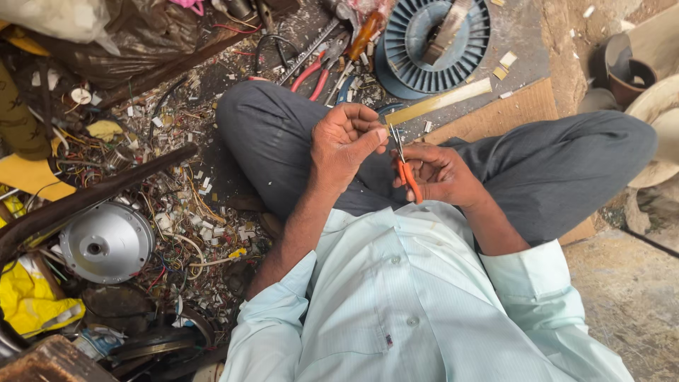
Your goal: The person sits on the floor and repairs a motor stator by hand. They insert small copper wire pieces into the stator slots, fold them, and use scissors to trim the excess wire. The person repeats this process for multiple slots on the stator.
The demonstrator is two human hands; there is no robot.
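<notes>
We see the right hand (440, 173) clenched on orange scissors (406, 173); the left hand (344, 141) at 9 o'clock pinches a tiny piece, fingers (369, 134) closed

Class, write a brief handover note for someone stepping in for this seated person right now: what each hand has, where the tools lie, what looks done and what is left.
Left hand: fingers pinched on something too small to tell, raised over the lap.
Right hand: grips orange-handled scissors, blades up toward the left fingertips.
Red-handled pliers and a blue ribbed disc lie on the floor ahead; a round metal cover lies to the left.
Done: many trimmed scraps litter the floor.
Left: the piece in hand looks uncut.
</notes>
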